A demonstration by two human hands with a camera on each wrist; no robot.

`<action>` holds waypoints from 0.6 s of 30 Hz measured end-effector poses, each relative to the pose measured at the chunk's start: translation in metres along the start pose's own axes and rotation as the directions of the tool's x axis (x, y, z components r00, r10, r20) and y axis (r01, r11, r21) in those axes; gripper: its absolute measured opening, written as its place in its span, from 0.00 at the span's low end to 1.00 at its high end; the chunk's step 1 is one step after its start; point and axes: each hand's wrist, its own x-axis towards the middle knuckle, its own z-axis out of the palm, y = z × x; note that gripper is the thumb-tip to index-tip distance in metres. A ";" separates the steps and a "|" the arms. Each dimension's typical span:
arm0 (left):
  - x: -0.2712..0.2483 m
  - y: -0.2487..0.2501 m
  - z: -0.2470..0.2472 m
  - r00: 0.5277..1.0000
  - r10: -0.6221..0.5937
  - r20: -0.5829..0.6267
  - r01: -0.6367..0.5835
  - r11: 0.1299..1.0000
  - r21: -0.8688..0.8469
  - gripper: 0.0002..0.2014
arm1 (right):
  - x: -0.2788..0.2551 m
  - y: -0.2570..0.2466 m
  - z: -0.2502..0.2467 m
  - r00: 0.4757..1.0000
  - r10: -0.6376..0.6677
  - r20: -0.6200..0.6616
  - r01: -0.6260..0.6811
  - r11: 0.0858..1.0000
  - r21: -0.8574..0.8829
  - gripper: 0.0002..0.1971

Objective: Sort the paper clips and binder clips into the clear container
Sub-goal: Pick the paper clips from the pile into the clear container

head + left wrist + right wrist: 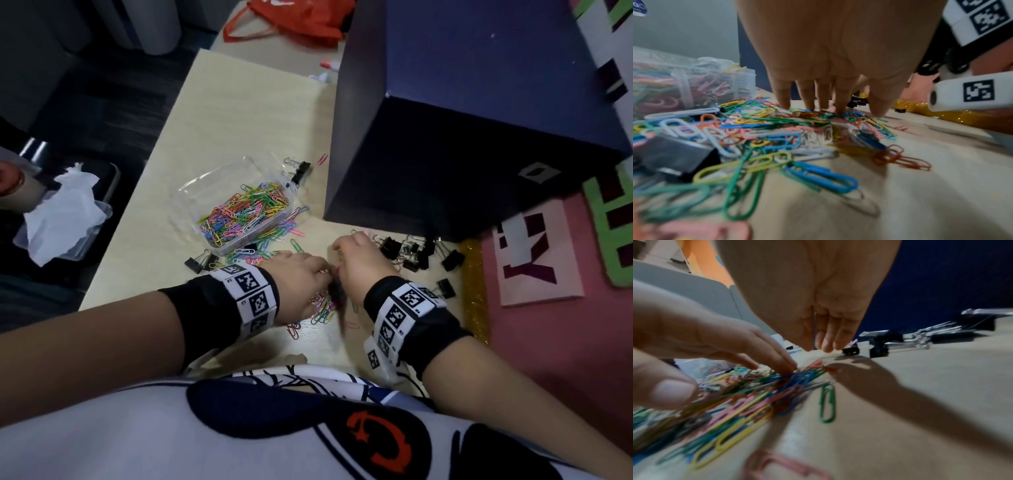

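Observation:
A clear container near the table's middle holds a heap of coloured paper clips; the left wrist view shows the container at the left. More loose paper clips lie in front of it and under my hands. My left hand presses straight fingertips down on this pile. My right hand is just beside it, fingers pointing down at the table and holding nothing. Black binder clips lie in a cluster right of the right hand. One more binder clip sits behind the container.
A big dark blue box stands at the back right, close behind the binder clips. A plastic tub with white tissue sits off the table's left edge. A gold glitter strip and a pink mat lie at the right.

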 end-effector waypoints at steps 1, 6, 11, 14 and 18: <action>-0.003 -0.001 -0.001 1.000 0.019 0.012 -0.018 1.000 -0.020 0.29 | 0.002 -0.004 0.004 0.999 0.007 0.051 -0.007 1.000 -0.014 0.17; -0.025 -0.019 -0.013 0.954 -0.143 -0.264 0.119 0.988 -0.102 0.21 | 0.018 -0.020 -0.005 0.999 -0.026 0.048 0.027 0.999 -0.027 0.13; -0.050 -0.054 -0.029 0.776 -0.520 -0.357 0.507 0.851 -0.137 0.15 | 0.043 -0.043 -0.014 0.986 -0.159 -0.050 0.157 0.987 -0.043 0.18; -0.062 -0.073 -0.031 0.785 -0.551 -0.284 0.538 0.833 -0.128 0.11 | 0.055 -0.046 -0.006 0.980 -0.181 0.081 0.188 0.979 -0.085 0.27; -0.065 -0.085 -0.030 0.814 -0.526 -0.248 0.523 0.848 -0.084 0.09 | 0.048 -0.045 0.008 0.955 -0.245 0.164 0.274 0.945 -0.179 0.27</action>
